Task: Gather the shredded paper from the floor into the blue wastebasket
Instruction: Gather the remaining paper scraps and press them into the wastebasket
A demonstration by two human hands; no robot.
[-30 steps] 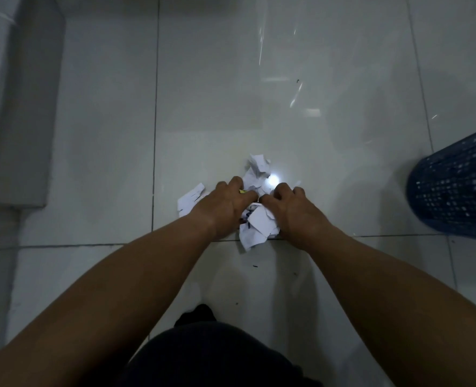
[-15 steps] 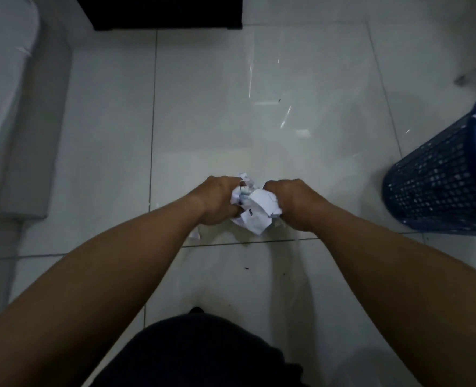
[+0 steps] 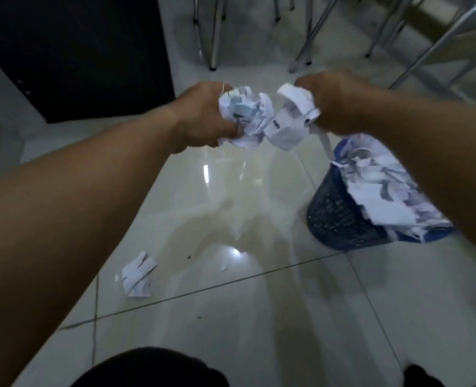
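Both my hands are raised above the floor with a crumpled bundle of shredded paper [image 3: 267, 118] squeezed between them. My left hand [image 3: 203, 115] grips its left side, my right hand [image 3: 340, 101] its right side. The blue wastebasket [image 3: 340, 216] stands lower right, below my right forearm, heaped with white paper scraps to its rim. One loose clump of shredded paper [image 3: 137, 275] lies on the floor at lower left, with a tiny scrap [image 3: 224, 266] to its right.
The floor is glossy white tile [image 3: 259, 317] with glare spots. A dark cabinet [image 3: 77, 57] stands at upper left. Metal chair legs [image 3: 213, 32] cross the top and upper right. My dark-clothed knee [image 3: 150, 370] fills the bottom edge.
Both hands lifted the paper bundle off the floor and carried it up and rightward. The view swung up, showing the basket's full top, the cabinet and chair legs.
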